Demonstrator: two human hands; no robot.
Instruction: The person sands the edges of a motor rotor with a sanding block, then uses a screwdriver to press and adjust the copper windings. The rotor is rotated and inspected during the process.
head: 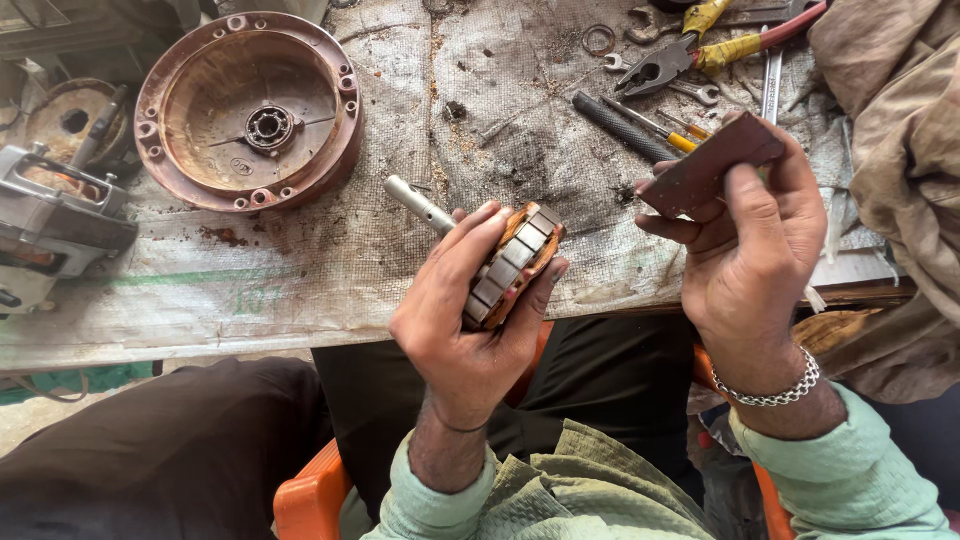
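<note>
I see left hand point(468, 325) clamped round rotor point(512, 265), over bench's near edge; shaft point(418, 205) points up-left, away from other hand. Right hand point(752, 240), just right, pinches brown sanding sheet point(708, 165), nearer rotor's laminated face.

Housing point(250, 110) left of pliers point(665, 62)

Rust-brown housing point(249, 110), reddish-brown sheet point(710, 165)
</note>
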